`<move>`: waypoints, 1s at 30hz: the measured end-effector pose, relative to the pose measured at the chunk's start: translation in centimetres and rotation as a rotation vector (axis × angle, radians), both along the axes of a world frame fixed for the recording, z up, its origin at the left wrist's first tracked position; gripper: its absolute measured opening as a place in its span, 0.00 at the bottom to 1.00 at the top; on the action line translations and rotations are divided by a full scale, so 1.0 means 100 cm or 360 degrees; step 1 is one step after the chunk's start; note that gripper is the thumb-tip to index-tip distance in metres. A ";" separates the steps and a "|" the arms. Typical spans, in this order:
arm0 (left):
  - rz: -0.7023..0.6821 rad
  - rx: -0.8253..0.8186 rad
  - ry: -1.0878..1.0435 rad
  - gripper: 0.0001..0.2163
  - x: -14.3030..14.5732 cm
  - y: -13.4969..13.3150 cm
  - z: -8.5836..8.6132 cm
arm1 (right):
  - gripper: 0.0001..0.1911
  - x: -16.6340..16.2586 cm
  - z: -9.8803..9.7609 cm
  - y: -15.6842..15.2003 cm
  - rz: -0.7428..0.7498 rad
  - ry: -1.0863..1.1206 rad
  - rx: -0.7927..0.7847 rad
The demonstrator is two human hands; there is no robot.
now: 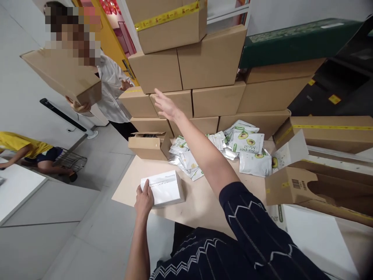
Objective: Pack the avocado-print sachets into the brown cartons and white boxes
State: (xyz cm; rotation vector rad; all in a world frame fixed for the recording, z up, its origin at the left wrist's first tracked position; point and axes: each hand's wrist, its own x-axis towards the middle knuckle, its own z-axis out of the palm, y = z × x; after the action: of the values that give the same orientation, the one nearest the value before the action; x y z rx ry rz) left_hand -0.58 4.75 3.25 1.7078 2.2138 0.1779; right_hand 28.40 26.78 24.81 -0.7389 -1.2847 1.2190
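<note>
My left hand [144,198] grips the left side of a white box [164,186] near the front left of the table [192,206], with its fingers lying on top. My right arm reaches forward across the table. Its hand [166,105] is open, fingers stretched out, in front of the stacked cardboard boxes [171,103]; whether it touches them I cannot tell. Below that arm lie several silver-and-white pouches with an avocado print [247,143]. Beyond the white box stands a small open carton [148,147] with dark contents barely showing.
At the back left a person [112,85] holds a cardboard box [61,76]. An open carton [309,184] and a white box [317,237] occupy the right side. A long green box [294,41] lies on the stack. Someone in a yellow shirt [26,142] is low at far left.
</note>
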 end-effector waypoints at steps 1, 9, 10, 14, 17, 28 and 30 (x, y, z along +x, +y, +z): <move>0.0005 -0.0014 0.0003 0.26 0.000 0.000 0.001 | 0.32 -0.001 0.001 -0.009 0.0024 0.0000 -0.0029; 0.0000 -0.0019 0.0044 0.26 0.002 0.001 -0.001 | 0.24 0.010 -0.131 -0.144 -0.0173 -0.0353 -0.0611; -0.0001 -0.0015 0.0053 0.25 0.001 0.001 -0.001 | 0.26 0.005 -0.158 -0.167 -0.0224 -0.0476 -0.0684; -0.0022 0.0014 0.0068 0.25 0.001 -0.001 -0.002 | 0.44 -0.024 -0.235 -0.242 -0.0242 -0.0631 -0.0858; -0.0057 0.0072 0.0061 0.25 0.000 -0.001 -0.003 | 0.55 -0.046 -0.246 -0.263 -0.0095 -0.0650 -0.0905; -0.0190 0.0081 0.0041 0.23 -0.042 0.059 -0.007 | 0.54 -0.104 -0.252 -0.223 -0.0113 -0.1009 -0.0996; -0.0220 0.0097 0.0044 0.23 -0.048 0.076 -0.006 | 0.53 -0.111 -0.254 -0.210 -0.0124 -0.1038 -0.0953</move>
State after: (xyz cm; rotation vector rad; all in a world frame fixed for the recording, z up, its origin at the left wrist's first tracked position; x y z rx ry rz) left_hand -5.39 12.36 2.66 1.8990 2.1202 0.1905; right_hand 17.27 5.79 -0.63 -1.7102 -1.3813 1.3652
